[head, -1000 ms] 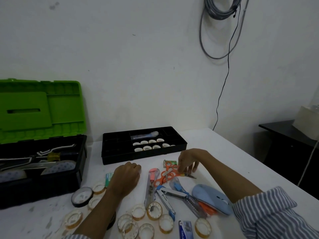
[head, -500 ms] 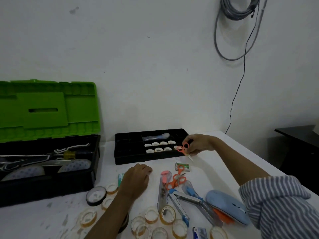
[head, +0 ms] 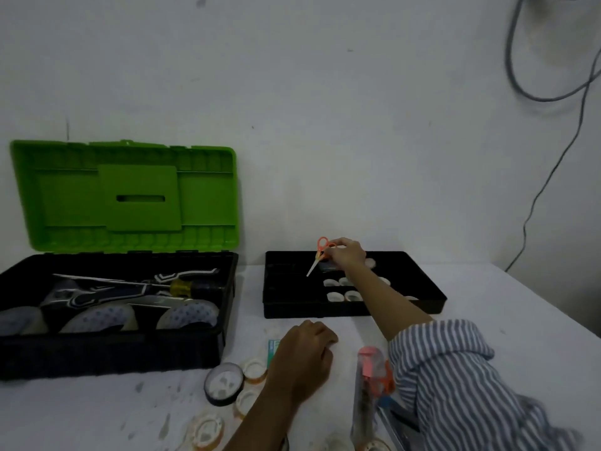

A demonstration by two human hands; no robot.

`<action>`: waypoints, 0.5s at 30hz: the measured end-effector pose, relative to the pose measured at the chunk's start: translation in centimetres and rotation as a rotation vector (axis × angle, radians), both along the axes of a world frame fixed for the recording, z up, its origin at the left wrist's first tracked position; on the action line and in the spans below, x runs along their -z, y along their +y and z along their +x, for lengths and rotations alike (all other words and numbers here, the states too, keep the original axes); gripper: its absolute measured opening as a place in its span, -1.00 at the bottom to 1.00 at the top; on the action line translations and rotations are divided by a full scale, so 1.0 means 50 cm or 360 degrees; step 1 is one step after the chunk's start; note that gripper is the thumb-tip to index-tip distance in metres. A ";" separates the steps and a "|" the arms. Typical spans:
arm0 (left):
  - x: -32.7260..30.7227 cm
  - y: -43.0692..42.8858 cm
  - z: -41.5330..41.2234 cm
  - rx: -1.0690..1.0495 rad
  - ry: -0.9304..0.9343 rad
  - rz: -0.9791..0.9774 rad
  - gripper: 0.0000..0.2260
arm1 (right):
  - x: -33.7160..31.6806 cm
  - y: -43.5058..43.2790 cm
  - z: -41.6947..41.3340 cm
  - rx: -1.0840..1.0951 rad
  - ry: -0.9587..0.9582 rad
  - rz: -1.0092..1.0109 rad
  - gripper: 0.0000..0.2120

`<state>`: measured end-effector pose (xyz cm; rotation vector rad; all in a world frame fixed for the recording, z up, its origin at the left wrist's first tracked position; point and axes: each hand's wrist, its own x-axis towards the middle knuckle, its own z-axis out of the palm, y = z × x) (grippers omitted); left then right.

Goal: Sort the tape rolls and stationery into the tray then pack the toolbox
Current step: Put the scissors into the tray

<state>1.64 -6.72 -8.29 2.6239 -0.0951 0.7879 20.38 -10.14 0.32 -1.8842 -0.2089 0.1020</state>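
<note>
While the right hand (head: pixel 346 255) pinches small orange scissors (head: pixel 320 252) above the tray (head: pixel 429 302), the left hand (head: pixel 302 356) rests curled on the tabletop (head: pixel 504 307)
Scuffed white tabletop carries the plastic toolbox (head: pixel 113 353) at far left, green lid (head: pixel 130 196) raised, and the shallow black divided tray to its right; the right hand is the nearer one, over the tray's far left part, while the left hand sits just near of it, loosely clenched, nothing seen in it; scissors hang tilted, looped plastic handles up, thin metal blades pointing down and left at a compartment too dark to tell; lowering along that axis looks the likely move; small pale tape rolls (head: pixel 335 296) lie further right in the tray, loose rolls (head: pixel 208 429) by the left hand
</note>
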 end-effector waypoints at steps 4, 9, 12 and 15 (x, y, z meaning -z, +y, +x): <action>0.002 0.003 0.004 -0.0009 -0.0030 0.0008 -0.68 | 0.013 0.058 0.018 0.0070 -0.0065 -0.0037 -0.87; 0.001 0.002 0.004 -0.0036 -0.0018 -0.0011 -0.66 | 0.033 0.087 0.041 0.0040 0.0002 -0.0127 -0.86; 0.002 0.002 0.004 -0.0036 -0.0006 -0.0004 -0.65 | 0.048 0.088 0.042 -0.0077 0.0005 -0.0343 -0.74; -0.001 0.002 0.003 -0.0042 0.0008 0.0011 -0.63 | 0.052 0.090 0.035 -0.0195 -0.0134 -0.0673 -0.74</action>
